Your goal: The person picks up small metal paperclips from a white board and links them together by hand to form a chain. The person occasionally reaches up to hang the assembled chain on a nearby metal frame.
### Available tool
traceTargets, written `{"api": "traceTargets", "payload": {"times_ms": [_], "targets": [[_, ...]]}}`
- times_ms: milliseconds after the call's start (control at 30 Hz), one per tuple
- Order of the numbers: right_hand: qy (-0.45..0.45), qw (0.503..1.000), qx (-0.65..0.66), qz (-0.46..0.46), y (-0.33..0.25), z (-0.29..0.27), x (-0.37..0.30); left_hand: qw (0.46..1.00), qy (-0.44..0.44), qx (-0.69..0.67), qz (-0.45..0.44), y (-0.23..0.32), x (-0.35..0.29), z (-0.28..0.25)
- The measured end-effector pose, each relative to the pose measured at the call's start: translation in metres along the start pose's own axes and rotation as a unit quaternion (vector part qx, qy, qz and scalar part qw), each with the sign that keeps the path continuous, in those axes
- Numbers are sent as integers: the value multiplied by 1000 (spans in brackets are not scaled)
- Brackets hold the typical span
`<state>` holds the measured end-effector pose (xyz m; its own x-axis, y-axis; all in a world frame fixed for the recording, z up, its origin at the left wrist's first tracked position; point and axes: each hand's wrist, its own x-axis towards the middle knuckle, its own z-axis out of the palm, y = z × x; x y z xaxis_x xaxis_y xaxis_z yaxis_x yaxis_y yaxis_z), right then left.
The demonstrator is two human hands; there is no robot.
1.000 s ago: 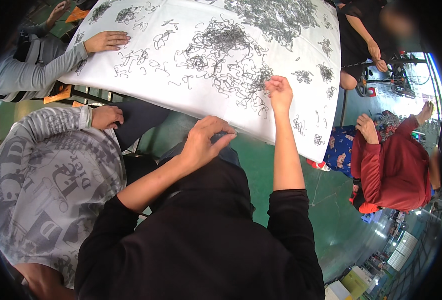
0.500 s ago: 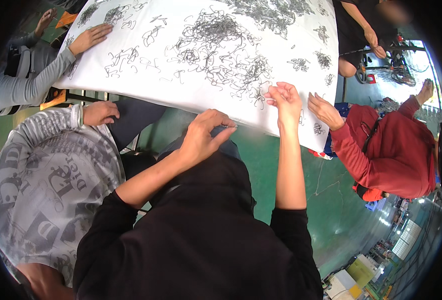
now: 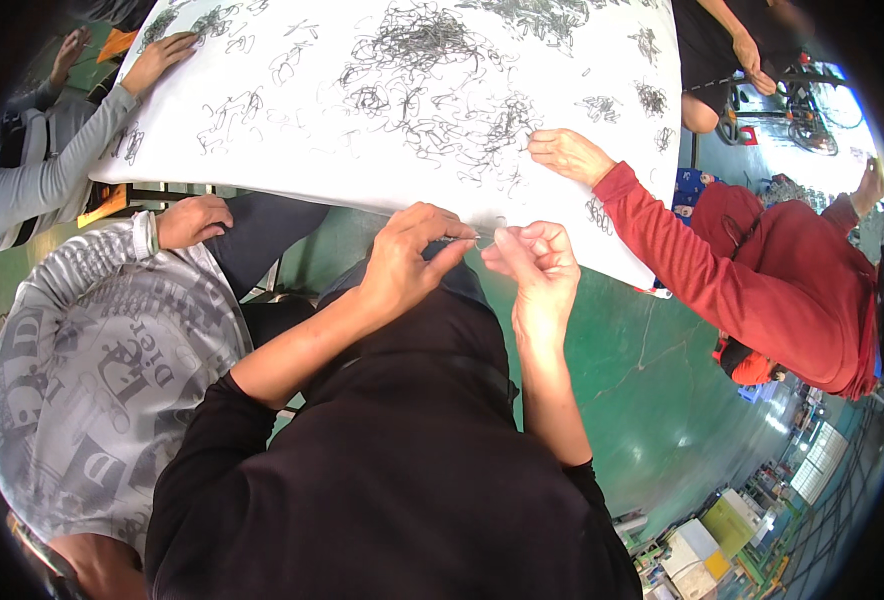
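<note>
My left hand (image 3: 414, 255) is pinched just off the table's near edge, with a tiny thin piece (image 3: 477, 241) poking out at the fingertips. Beside it, on the right, my right hand (image 3: 537, 262) is closed with thumb and fingers together. What it holds is too small to make out. The fingertips of both hands point at each other with a narrow gap between. Beyond them, a large loose heap of small dark curved, wire-like pieces (image 3: 432, 75) lies on the white-covered table (image 3: 292, 180).
A red-sleeved person's hand (image 3: 570, 155) reaches onto the table at right, at the heap's edge. A grey-sleeved hand (image 3: 159, 62) rests at the far left. Another person's hand (image 3: 194, 220) lies on a knee near left. Smaller piles (image 3: 599, 108) dot the right side.
My right hand has come back from over the table to beside my left hand. The red-sleeved hand has reached further in to the heap. My left hand stays nearly in place.
</note>
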<state>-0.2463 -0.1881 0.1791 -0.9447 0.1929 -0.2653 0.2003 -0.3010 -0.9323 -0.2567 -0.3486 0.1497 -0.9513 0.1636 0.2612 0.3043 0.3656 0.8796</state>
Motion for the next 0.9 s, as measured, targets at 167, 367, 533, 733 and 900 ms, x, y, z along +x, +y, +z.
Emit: {"api": "traceTargets", "payload": {"times_ms": [167, 367, 533, 733, 900], "targets": [[31, 999, 11, -37, 10, 0, -3, 1000, 10, 12, 7, -3, 0, 7], [-33, 958, -97, -269, 29, -8, -9, 998, 12, 23, 64, -34, 27, 3], [-76, 890, -256, -371, 29, -25, 3, 982, 50, 118, 141, -108, 166, 32], [-175, 845, -307, -402, 20, -46, 15, 944, -58, 299, 123, -159, 310, 78], [-204, 877, -265, -346, 21, -58, 22, 903, -120, 407, 69, -171, 341, 100]]}}
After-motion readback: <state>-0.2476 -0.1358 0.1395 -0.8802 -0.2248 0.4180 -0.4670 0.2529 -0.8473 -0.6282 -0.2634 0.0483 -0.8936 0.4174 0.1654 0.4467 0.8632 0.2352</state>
